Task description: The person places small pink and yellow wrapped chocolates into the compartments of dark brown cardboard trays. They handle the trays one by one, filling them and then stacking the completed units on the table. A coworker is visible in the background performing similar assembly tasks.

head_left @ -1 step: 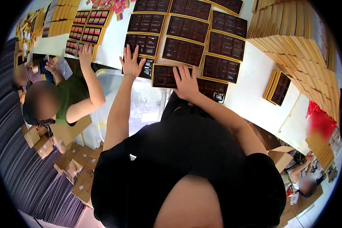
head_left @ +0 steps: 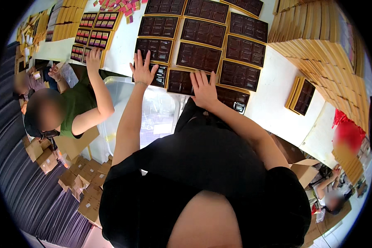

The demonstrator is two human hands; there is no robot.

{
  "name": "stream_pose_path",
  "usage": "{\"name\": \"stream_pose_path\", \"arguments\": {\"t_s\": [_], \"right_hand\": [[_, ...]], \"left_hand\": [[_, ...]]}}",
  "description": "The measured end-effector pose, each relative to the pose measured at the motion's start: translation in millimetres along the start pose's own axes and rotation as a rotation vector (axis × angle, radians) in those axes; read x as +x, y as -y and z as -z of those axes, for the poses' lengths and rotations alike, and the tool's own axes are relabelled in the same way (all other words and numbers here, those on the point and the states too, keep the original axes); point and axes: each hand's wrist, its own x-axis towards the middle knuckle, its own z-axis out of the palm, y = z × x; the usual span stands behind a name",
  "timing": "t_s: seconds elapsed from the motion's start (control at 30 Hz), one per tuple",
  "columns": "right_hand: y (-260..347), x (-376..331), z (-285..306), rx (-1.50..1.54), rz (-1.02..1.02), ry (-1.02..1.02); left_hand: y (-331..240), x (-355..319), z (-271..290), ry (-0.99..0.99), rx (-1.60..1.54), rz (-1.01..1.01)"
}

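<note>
left hand (head_left: 143,74) lies over the left column of dark trays (head_left: 199,57), fingers spread wide and gripping nothing, fingertips on the third tray down, palm side over the lowest tray (head_left: 159,77) of that column. right hand (head_left: 204,93) is palm down at the near end of the array, fingers extended, slightly apart, not closed round anything; it covers part of the near row, between one tray (head_left: 180,82) on its left and another (head_left: 232,99) on its right. dark trays are glossy brown with moulded compartments and gold edges, laid in rough columns on the white table (head_left: 266,103), near ones at its edge by the person's body. clear plastic bin (head_left: 180,105) is below the left forearm. to the right, a short stack (head_left: 305,95) topped with a dark tray, well apart from the array; beyond it, tall stacks of yellow-edged boxes (head_left: 318,53). at left, a co-worker (head_left: 82,99) in green reaches to small filled boxes (head_left: 105,20); loose pink pieces (head_left: 122,6) just beside those.
</note>
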Motion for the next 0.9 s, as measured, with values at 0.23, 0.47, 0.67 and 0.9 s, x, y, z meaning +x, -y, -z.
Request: {"name": "stream_pose_path", "arguments": {"t_s": [0.23,0.47,0.67,0.9], "right_hand": [[-29,-18,32,0.029,-0.109,-0.081],[-114,-107,5,-0.144,-0.373,-0.007],[-155,-105,33,-0.269,-0.657,-0.241],[-301,-217,91,-0.132,-1.453,-0.025]], "left_hand": [[-46,-9,1,-0.053,0.023,-0.107],[-105,-14,11,0.021,0.025,-0.381],[-99,-20,4,0.008,0.043,-0.397],[-140,35,31,-0.044,-0.062,-0.366]]}}
